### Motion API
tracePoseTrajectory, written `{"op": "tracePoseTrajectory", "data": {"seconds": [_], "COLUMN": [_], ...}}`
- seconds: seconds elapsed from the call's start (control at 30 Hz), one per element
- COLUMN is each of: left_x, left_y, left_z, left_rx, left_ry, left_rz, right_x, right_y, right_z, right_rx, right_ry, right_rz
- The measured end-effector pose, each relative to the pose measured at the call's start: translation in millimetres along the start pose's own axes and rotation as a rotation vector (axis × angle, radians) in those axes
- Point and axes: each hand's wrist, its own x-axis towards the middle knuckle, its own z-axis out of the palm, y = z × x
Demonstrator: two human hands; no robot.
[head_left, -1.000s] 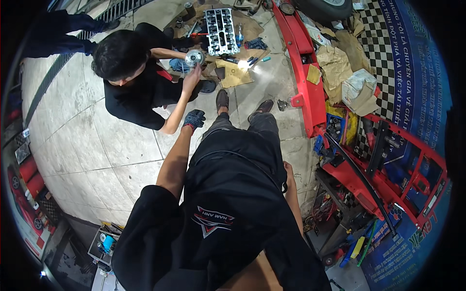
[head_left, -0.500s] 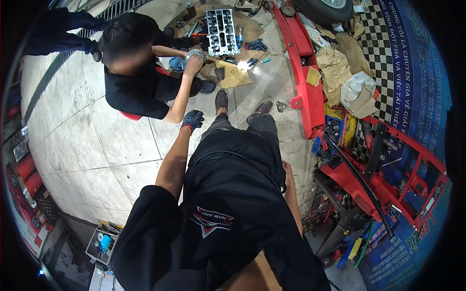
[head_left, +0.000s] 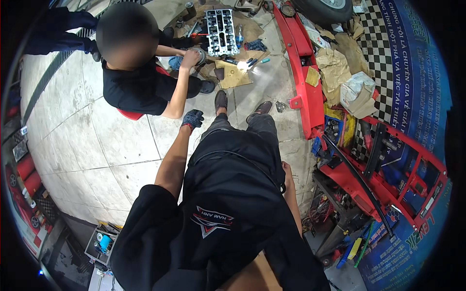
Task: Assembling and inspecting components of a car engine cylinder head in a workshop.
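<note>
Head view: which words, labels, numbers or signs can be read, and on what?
I'll leave wording uncopied and say where it stands.
Black shirt: white letters in the emblem, readable.
Blue banner: large white lines, upper right, readable in part; small print, lower right, too blurred.
Any other marks: too small or blurred.

PLACE: my feed reads as an auto repair workshop | SIGNS: engine cylinder head (head_left: 222,32) on flattened cardboard (head_left: 252,30); tyred wheel (head_left: 320,10); heavy red steel frame (head_left: 310,104); grimy tiled floor (head_left: 131,145)
</note>
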Motion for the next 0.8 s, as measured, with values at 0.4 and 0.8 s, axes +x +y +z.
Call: {"op": "tracePoseTrajectory", "data": {"seconds": [0.4,0.8], "left_x": [-3,-3], "left_y": [3,0], "left_z": [1,0], "left_rx": [-0.044,-0.085], "left_ry": [0.014,0.006], "left_rz": [-0.021,-0.04], "right_x": [20,1], "right_y": [22,-9], "right_z": [-15,1], "right_rx": [-0.106,-0.097], "right_ry": [-0.008,0.03], "right_rz": [-0.061,-0.003]}}
